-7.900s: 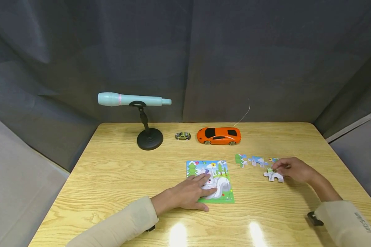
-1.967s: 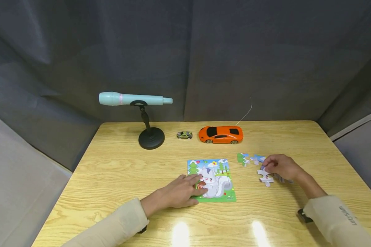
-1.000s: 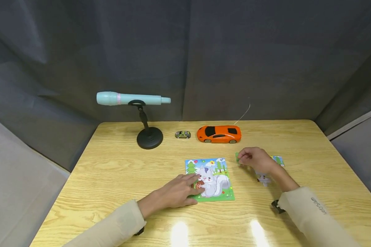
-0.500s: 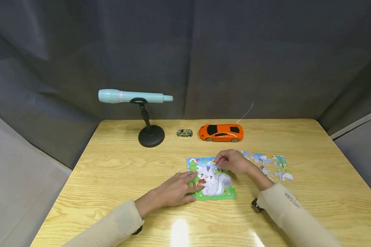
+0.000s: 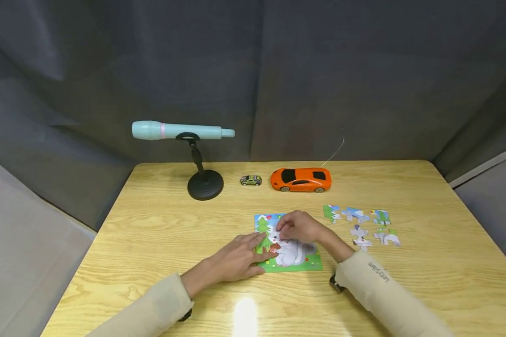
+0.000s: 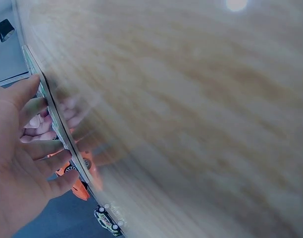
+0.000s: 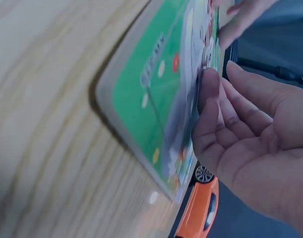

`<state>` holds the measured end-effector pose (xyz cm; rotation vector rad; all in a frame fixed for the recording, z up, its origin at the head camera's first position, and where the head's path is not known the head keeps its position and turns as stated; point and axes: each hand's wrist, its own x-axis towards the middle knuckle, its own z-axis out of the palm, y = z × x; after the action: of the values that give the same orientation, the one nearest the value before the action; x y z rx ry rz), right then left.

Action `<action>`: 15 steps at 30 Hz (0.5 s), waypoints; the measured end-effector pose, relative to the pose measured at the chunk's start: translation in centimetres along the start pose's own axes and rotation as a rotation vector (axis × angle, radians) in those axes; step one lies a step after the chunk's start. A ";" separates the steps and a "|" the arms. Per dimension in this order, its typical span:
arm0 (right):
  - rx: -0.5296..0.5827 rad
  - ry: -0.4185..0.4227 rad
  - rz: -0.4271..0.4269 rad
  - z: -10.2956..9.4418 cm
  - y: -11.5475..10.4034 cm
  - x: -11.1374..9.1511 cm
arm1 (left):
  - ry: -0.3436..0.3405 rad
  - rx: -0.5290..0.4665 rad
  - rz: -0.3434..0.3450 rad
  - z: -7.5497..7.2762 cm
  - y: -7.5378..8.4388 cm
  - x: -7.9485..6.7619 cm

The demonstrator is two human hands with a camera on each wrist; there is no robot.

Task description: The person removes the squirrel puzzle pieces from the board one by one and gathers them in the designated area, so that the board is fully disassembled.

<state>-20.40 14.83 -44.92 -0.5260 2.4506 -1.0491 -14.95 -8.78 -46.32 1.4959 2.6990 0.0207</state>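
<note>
A square squirrel jigsaw puzzle (image 5: 293, 262) lies on the table in front of me. My left hand (image 5: 242, 255) rests on its left side with the fingers spread. Over the upper middle of the picture, near the squirrel's face, is my right hand (image 5: 301, 228). Its fingertips (image 7: 208, 87) are bent down right at the puzzle's surface, and no loose piece shows between thumb and fingers. To the right lie several loose pieces in two rows: a green tree piece (image 5: 331, 213), a blue sky piece (image 5: 355, 215), a second tree piece (image 5: 381, 217), a face piece (image 5: 360, 238) and a tail piece (image 5: 386, 238).
Behind the puzzle stand an orange toy car (image 5: 301, 180) and a small green toy car (image 5: 250, 180). At the back left a light blue microphone (image 5: 181, 131) sits on a black stand (image 5: 205, 185). A dark curtain (image 5: 346, 79) hangs behind the wooden table (image 5: 160, 224).
My right hand has moved left from the loose pieces to the puzzle, then further left across it. Earlier, the tail piece lay farther left; the face piece now lies beside it. My left hand slid slightly left.
</note>
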 end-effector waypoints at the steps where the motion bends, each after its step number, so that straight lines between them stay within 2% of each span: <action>1: -0.006 -0.004 0.005 0.1 -0.2 0.1 | -0.002 0.000 -0.002 0.0 0.0 0.0; 11: -0.006 -0.019 0.080 0.8 -0.9 0.4 | 0.006 -0.010 -0.008 -0.1 0.0 -0.1; 15: -0.004 -0.029 0.064 0.8 -0.9 0.2 | -0.003 -0.009 -0.011 -0.1 0.1 0.0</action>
<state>-20.01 13.69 -44.78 -0.4582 2.4281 -1.0046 -14.93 -8.71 -46.24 1.4771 2.7005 0.0303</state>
